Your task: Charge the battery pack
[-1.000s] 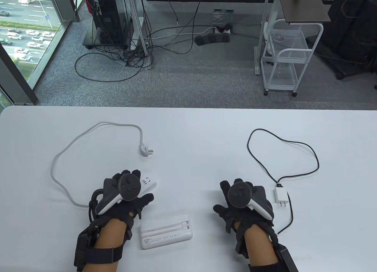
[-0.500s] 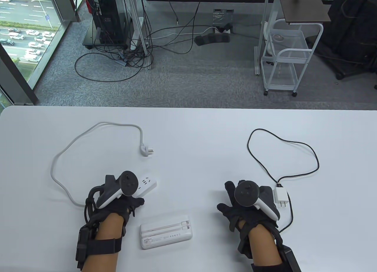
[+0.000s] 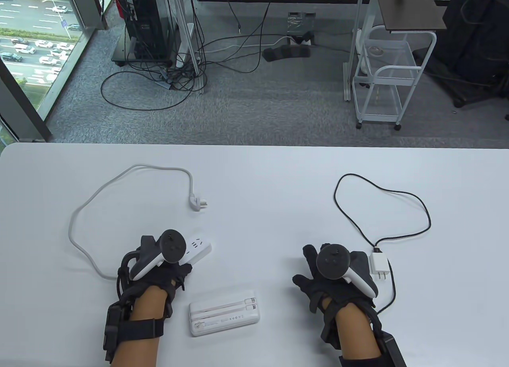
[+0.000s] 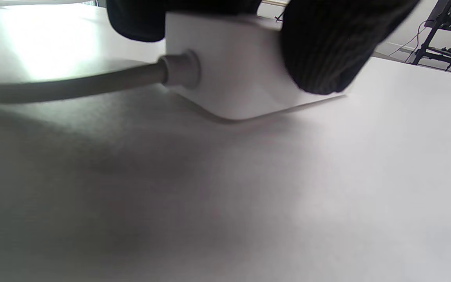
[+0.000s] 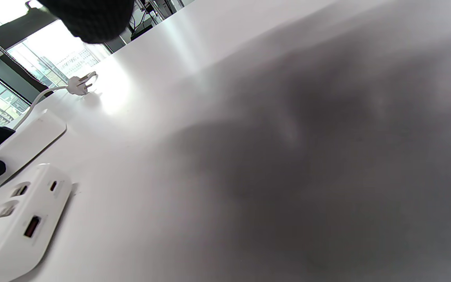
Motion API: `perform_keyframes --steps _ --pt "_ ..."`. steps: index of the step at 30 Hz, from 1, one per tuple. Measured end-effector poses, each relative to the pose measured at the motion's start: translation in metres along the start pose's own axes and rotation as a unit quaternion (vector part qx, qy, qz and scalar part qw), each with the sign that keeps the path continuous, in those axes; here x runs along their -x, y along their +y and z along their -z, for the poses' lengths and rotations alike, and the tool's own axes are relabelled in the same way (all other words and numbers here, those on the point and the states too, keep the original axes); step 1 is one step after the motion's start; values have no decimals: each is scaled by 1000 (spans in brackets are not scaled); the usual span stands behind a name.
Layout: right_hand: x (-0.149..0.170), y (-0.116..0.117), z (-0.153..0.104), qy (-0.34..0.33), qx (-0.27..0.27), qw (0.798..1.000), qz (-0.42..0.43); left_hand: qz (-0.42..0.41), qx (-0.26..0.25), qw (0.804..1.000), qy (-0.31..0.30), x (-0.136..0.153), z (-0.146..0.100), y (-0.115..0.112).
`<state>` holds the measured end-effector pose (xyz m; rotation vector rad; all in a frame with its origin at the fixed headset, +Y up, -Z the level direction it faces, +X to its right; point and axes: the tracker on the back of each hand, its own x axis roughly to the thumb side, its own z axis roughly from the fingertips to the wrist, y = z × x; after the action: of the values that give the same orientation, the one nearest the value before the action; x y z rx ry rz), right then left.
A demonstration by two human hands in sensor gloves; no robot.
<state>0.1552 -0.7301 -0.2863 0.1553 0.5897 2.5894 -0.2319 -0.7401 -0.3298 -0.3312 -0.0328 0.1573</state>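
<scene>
Your left hand [image 3: 159,271] grips the white power strip [image 3: 197,249] on the counter [image 3: 262,176]; in the left wrist view your fingers [image 4: 323,47] curl over its top and down its sides at the end where the grey cord [image 4: 64,84] enters. That cord [image 3: 79,216] loops away to the left and ends in an unplugged wall plug [image 3: 199,203]. The battery pack [image 3: 224,312] lies flat just nearer you than the strip, apart from both hands; its port end [image 5: 33,203] faces your right hand. Your right hand [image 3: 334,275] rests palm down with fingers spread, holding nothing, the white charger [image 3: 378,265] just beside its outer edge. The charger's black cable [image 3: 397,212] curls across the counter beyond and to the right. Between the two hands lies bare counter.
</scene>
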Motion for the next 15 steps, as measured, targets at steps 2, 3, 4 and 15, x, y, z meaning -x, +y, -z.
perform_keyframes --steps 2,3,4,15 --pt "0 0 0 0 0 1000 0 -16 0 1000 -3 -1 -1 3" --pt "0 0 0 0 1 1000 1 -30 0 1000 -3 -2 -2 4" --pt "0 0 0 -1 1 1000 1 -35 3 999 -8 -3 -2 5" --pt "1 0 0 9 -3 1000 0 37 73 992 -96 -63 -11 9"
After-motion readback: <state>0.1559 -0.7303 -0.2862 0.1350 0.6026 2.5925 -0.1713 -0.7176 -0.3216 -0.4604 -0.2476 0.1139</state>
